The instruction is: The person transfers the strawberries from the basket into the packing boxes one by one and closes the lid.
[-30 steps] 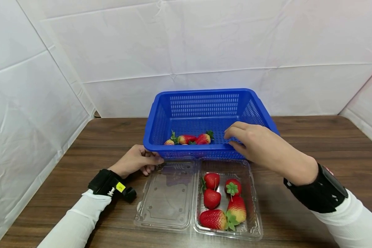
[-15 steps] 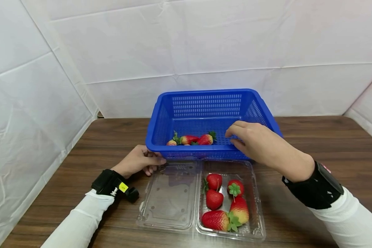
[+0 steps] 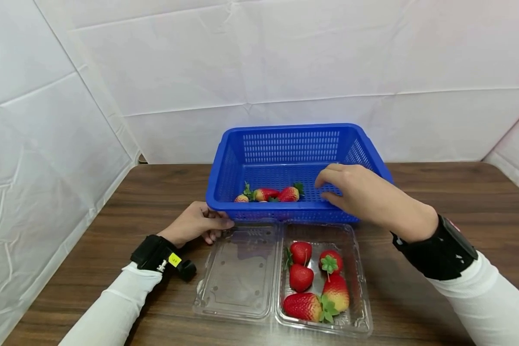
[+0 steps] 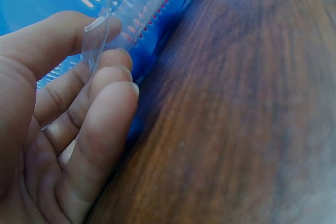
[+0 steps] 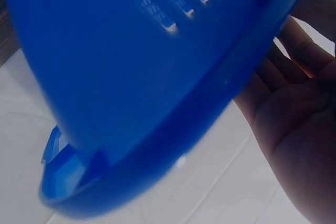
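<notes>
My left hand (image 3: pixel 194 223) pinches the far left corner of a clear plastic clamshell lid (image 3: pixel 240 274); in the left wrist view, the clear edge (image 4: pixel 94 38) runs between thumb and fingers. The clamshell's tray (image 3: pixel 363 317) holds several strawberries, among them a large one (image 3: pixel 302 306) at the front. My right hand (image 3: pixel 365 194) hovers over the front right rim of a blue basket (image 3: pixel 281 206), thumb and bent fingers apart with nothing visible between them. Inside the basket, strawberries (image 3: pixel 289 194) lie toward the front left. The right wrist view shows the basket's outer wall (image 5: pixel 131 77) beside that hand.
A brown wooden table (image 3: pixel 164 187) carries the basket and clamshell. White sheeting (image 3: pixel 311 62) hangs behind and at both sides. The basket's front wall stands right at the far edge of the clamshell.
The head view has shifted slightly, so the basket and clamshell sit a little farther right in it. My right hand has risen slightly; my left hand keeps its pinch on the lid corner.
</notes>
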The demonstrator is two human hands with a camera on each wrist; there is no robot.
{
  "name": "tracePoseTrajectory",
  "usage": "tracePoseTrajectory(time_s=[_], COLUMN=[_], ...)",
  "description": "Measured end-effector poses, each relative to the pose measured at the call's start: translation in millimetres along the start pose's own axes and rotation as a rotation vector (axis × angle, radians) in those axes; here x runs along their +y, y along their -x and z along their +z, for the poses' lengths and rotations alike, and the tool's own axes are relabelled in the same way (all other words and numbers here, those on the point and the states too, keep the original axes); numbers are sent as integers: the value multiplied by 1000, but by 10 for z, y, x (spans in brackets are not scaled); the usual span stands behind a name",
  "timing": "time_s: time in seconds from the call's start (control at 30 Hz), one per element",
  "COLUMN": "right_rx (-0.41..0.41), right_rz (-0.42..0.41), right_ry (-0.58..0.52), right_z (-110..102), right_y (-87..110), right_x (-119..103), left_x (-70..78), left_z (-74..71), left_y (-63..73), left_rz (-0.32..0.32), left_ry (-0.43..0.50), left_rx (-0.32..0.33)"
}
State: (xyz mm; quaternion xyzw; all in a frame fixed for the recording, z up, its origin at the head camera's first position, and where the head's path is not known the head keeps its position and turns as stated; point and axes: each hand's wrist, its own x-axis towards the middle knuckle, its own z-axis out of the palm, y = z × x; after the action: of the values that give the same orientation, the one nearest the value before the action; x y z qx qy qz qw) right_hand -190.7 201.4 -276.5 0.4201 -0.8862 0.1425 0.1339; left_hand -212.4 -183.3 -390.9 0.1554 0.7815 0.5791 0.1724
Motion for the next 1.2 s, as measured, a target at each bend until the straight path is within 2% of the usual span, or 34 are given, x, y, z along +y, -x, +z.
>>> tracePoseTrajectory(time_s=[0.33, 0.9, 1.2], right_rx=[-108, -225, -302], right_rz=[85, 136, 161], right_ry=[17, 3, -49], right_z=[-5, 172, 270], right_y=[-187, -467, -581], right_x=[2, 55, 82], left_x=[21, 12, 10], left_z=[-18, -19, 1], left_y=[-9, -16, 0], left_rz=[-7, -1, -8], left_ry=[-9, -9, 6], left_rx=[10, 14, 9])
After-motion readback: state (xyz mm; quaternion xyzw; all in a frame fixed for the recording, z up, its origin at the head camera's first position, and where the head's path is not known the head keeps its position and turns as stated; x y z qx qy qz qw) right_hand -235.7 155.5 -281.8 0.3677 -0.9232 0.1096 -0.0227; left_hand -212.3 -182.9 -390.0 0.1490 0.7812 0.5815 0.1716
